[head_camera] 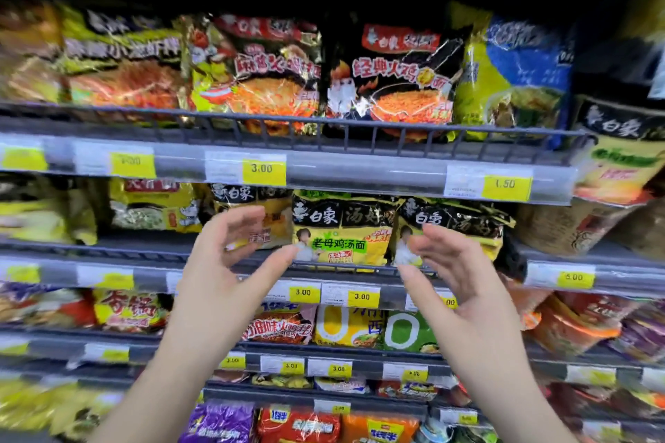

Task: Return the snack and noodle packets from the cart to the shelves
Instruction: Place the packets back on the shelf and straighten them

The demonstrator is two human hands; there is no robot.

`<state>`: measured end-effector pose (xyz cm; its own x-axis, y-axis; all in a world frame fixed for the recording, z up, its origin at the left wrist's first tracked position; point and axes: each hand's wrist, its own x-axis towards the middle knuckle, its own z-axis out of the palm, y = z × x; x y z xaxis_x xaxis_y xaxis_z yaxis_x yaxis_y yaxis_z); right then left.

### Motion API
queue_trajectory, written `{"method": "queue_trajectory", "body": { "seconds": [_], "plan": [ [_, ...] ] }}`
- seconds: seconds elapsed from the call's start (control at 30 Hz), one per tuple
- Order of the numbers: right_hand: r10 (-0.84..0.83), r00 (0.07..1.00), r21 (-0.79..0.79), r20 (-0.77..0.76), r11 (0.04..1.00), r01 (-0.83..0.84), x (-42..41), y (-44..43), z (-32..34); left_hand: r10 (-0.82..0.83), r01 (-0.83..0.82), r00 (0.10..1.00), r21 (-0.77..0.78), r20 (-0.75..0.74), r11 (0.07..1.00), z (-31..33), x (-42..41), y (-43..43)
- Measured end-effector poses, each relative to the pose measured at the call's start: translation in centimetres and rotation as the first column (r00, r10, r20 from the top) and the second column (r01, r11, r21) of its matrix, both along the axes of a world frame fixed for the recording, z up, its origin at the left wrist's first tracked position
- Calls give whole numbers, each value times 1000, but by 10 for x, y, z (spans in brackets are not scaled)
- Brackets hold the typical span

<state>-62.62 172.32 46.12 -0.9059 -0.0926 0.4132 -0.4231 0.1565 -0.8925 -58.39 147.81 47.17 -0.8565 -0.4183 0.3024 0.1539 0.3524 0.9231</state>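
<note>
Both hands are held up with fingers spread and nothing gripped. The left hand (230, 262) and right hand (457, 277) flank a yellow noodle packet (342, 227) that stands upright at the front edge of the shelf (108, 255), straight ahead between them, and the left thumb is judged nearer. "白象" and "老母鸡汤面" are read on it, and the price tags (361, 296) below show 3.00. No cart is seen.

Both forearms reach up and forward from the bottom of the view, bare, with the palms turned toward each other. The left hand (230, 255) has its fingers loosely spread and slightly bent, thumb pointing right, and holds nothing. The right hand (457, 273) mirrors it, fingers relaxed and a little curved, thumb pointing left, empty, well apart from the left.
</note>
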Motion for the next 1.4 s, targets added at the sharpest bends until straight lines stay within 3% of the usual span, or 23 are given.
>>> {"method": "queue_trajectory", "body": {
  "seconds": [0.23,0.43,0.7,0.97,1.17,1.3,1.4],
  "plan": [
    [252,958,-144,-135,952,-271,14,-36,93,96,-95,977,10,-191,995,72,49,-19],
    [316,923,-172,-219,919,-355,24,-49,128,91,-96,963,-9,-253,995,109,76,-27],
    [131,991,-68,-26,989,-132,8,-7,59,-37,37,998,13,-53,999,48,49,-13],
    [-68,992,45,108,997,63,-41,0,-3,-48,46,997,43,64,998,-5,-27,-24],
    [-224,971,147,82,966,211,-79,-17,-23,-7,18,989,-74,151,997,-28,-71,-42],
    [-239,969,303,62,930,210,-95,-26,-43,-71,110,978,-202,194,973,-40,-85,-43],
    [-242,970,316,37,923,218,-101,-34,-53,-130,177,972,-244,196,954,-43,-95,-40]
  ]
}}
